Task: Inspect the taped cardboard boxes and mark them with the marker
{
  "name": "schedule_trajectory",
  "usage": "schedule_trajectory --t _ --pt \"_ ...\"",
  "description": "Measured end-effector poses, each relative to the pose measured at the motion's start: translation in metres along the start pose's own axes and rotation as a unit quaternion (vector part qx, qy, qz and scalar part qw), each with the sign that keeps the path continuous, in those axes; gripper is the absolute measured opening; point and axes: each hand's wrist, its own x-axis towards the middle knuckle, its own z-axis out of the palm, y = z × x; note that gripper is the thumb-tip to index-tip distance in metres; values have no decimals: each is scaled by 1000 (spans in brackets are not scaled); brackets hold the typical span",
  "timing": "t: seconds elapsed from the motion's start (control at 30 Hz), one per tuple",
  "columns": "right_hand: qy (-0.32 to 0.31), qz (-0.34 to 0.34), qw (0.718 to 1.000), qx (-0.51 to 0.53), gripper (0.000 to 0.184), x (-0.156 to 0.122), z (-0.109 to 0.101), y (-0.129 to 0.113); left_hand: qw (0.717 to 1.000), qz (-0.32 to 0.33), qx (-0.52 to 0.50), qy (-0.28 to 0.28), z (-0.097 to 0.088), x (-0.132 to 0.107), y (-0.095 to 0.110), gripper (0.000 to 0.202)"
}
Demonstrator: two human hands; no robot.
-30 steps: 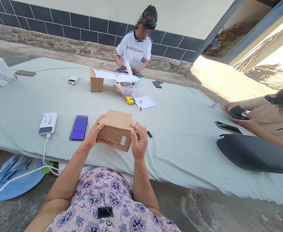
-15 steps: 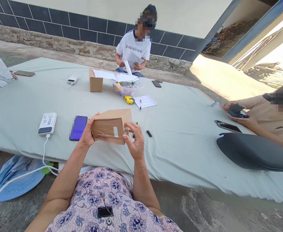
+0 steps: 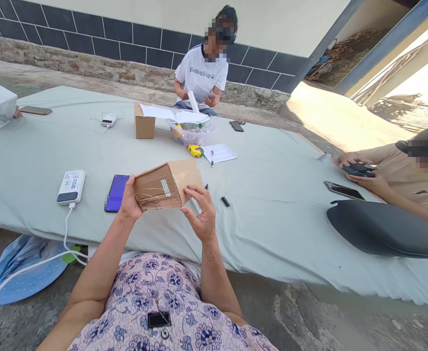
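Head view shows a small brown cardboard box (image 3: pixel 167 185), glossy with clear tape and bearing a small dotted sticker, lifted and tilted above the pale green cloth-covered table (image 3: pixel 272 204). Left hand (image 3: pixel 129 201) grips its left end, thumb on the near face. Right hand (image 3: pixel 201 217) pinches its lower right corner with curled fingers. A purple phone (image 3: pixel 116 193) lies just left.

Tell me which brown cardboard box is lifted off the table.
The taped box, held tilted between the left hand and right hand. The other box stands on the table far across, beside the clear bowl.
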Motion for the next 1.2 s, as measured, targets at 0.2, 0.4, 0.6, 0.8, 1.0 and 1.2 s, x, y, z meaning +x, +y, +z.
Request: schedule_trajectory --t 0.2,0.4,0.6,0.8,1.0,1.2 --pt "29 -5 1000 -5 36 2 -4 2 999 -34 -1 3 -4 1 2 61" --pt "71 26 995 -63 39 2 -10 11 998 -60 -12 -18 -9 1 6 65" --pt "112 54 990 -59 44 0 -17 25 987 -119 -33 -100 -18 3 9 72" --pt "130 109 985 20 40 -1 -21 31 969 -163 -55 -180 -33 13 6 73" --pt "169 160 972 42 38 0 -20 29 978 -118 -29 -168 -34 14 1 77" --pt "202 245 945 78 44 0 -19 34 975 -15 45 -215 -28 6 -2 89"
